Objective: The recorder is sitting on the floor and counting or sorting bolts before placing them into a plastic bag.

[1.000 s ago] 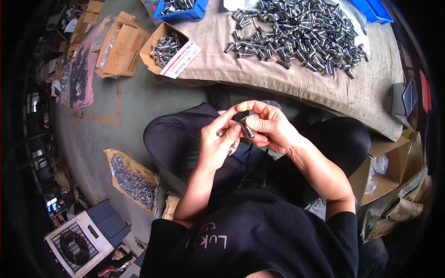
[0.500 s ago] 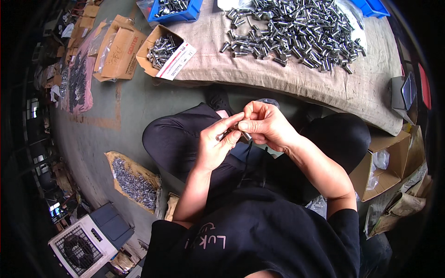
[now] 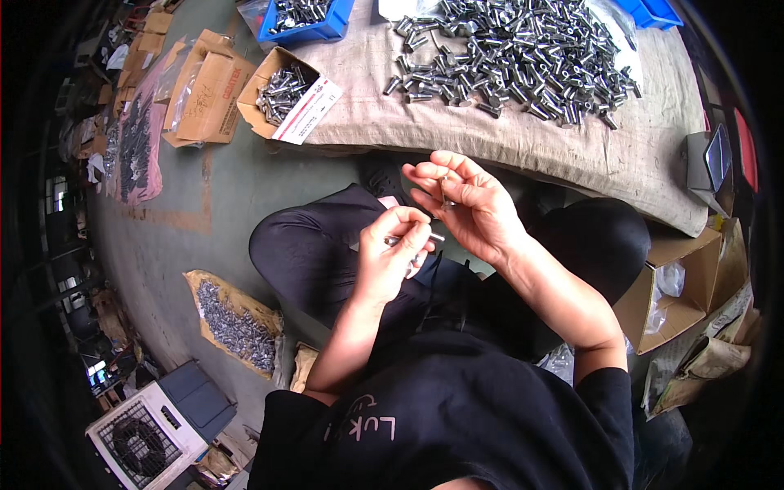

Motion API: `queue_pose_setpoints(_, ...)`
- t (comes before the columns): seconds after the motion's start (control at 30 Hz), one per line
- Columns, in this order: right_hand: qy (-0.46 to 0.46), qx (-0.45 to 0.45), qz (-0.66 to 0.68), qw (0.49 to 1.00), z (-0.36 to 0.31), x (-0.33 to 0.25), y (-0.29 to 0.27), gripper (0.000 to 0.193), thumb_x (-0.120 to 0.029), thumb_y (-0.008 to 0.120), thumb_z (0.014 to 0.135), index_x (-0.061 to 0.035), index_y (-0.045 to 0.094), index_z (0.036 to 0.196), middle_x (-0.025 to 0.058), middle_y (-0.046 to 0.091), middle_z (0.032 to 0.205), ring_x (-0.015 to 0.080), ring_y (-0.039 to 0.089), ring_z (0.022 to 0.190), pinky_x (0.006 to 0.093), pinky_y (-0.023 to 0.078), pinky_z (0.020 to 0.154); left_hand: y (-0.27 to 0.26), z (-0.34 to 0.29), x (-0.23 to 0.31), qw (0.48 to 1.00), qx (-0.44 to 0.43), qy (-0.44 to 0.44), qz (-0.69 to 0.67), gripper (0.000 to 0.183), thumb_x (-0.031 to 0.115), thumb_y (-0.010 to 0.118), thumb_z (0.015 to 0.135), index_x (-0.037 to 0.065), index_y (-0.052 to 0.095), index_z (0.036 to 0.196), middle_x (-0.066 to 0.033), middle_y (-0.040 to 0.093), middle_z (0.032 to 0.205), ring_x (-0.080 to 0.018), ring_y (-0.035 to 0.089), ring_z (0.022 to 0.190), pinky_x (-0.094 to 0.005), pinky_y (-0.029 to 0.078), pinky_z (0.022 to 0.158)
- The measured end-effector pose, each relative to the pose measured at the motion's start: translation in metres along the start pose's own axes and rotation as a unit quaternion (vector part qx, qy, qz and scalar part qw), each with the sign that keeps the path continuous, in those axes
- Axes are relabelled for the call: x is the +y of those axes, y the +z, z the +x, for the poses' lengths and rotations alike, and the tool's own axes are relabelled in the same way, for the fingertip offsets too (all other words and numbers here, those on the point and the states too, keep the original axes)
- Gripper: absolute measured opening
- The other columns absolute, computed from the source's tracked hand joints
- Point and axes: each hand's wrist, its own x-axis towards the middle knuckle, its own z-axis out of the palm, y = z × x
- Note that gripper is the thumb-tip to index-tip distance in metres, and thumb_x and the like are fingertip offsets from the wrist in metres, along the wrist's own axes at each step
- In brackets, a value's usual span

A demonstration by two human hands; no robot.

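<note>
My left hand (image 3: pixel 387 260) is closed around shiny metal bolts (image 3: pixel 437 238), whose ends stick out past the thumb and below the fingers. How many it holds is hidden by the fingers. Just above and to the right, apart from it, my right hand (image 3: pixel 482 214) has its palm turned up. Its thumb and index finger pinch a small, thin metallic piece (image 3: pixel 444 193), too small to name, while the other fingers are loosely spread. Both hands are over my lap. A large heap of similar metal bolts (image 3: pixel 523 61) lies on the cloth-covered surface (image 3: pixel 392 126) in front.
An open carton (image 3: pixel 282 96) of metal pieces stands at the cloth's left edge, beside a blue bin (image 3: pixel 304 33). Another brown carton (image 3: pixel 208 96) is further left. Small metal parts lie on a cardboard sheet (image 3: pixel 237 327) near a fan unit (image 3: pixel 155 429). An open box (image 3: pixel 682 298) sits at right.
My hands were together at the bolts. Now the right hand has drawn away upward with the small piece pinched, and its fingers have spread. The left hand keeps its bolts.
</note>
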Motion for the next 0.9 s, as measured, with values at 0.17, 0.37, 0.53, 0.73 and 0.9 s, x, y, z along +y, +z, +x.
queue_pose_setpoints(0.17, -0.076, -0.051, -0.061, 0.994, -0.003, 0.005, 0.002, 0.035, 0.002, 0.054, 0.081, -0.0009, 0.043, 0.114, 0.0106, 0.061, 0.099, 0.0247, 0.048, 0.112, 0.0360, 0.040, 0.093, 0.017, 0.003, -0.004, 0.998, 0.008, 0.033, 0.060, 0.012, 0.009, 0.059, 0.084, 0.000, 0.056, 0.092, -0.0020, 0.058, 0.067, -0.0023, 0.048, 0.051, -0.0148, 0.036, 0.043)
queue_pose_setpoints(0.37, -0.078, 0.006, -0.135, 0.988, -0.006, 0.003, 0.006, 0.042, 0.005, 0.054, 0.080, 0.0007, 0.042, 0.121, 0.0125, 0.060, 0.104, 0.0164, 0.059, 0.092, 0.0274, 0.048, 0.080, 0.022, 0.005, -0.006, 0.982, 0.040, 0.117, 0.144, 0.017, 0.008, 0.060, 0.082, -0.002, 0.056, 0.096, -0.0016, 0.058, 0.068, -0.0036, 0.049, 0.053, -0.0166, 0.038, 0.047)
queue_pose_setpoints(0.53, -0.093, 0.044, -0.226, 0.969, -0.009, 0.004, 0.013, 0.043, 0.004, 0.059, 0.077, 0.0020, 0.046, 0.118, 0.0137, 0.062, 0.101, 0.0232, 0.051, 0.110, 0.0343, 0.042, 0.091, 0.019, 0.002, -0.005, 0.983, 0.029, 0.129, 0.130, 0.020, 0.008, 0.060, 0.083, -0.003, 0.056, 0.099, -0.0016, 0.058, 0.068, -0.0035, 0.048, 0.054, -0.0167, 0.038, 0.047)
queue_pose_setpoints(0.73, -0.094, 0.057, -0.278, 0.954, -0.003, 0.001, 0.003, 0.028, -0.022, 0.049, 0.089, 0.0002, 0.057, 0.104, 0.0059, 0.063, 0.082, 0.0116, 0.057, 0.075, 0.0255, 0.046, 0.070, 0.005, 0.000, 0.004, 0.969, 0.049, 0.157, 0.185, 0.020, 0.003, 0.058, 0.081, -0.003, 0.055, 0.101, -0.0032, 0.059, 0.072, -0.0036, 0.051, 0.058, -0.0156, 0.040, 0.050)
queue_pose_setpoints(0.9, -0.054, 0.017, -0.379, 0.924, -0.008, -0.006, 0.009, 0.019, -0.019, 0.059, 0.084, 0.0001, 0.062, 0.086, 0.0027, 0.059, 0.070, 0.0066, 0.051, 0.061, 0.0207, 0.041, 0.057, -0.001, -0.007, 0.016, 0.915, 0.059, 0.229, 0.328, 0.020, -0.004, 0.061, 0.076, -0.004, 0.057, 0.096, -0.0033, 0.062, 0.077, -0.0045, 0.055, 0.070, -0.0177, 0.044, 0.061)
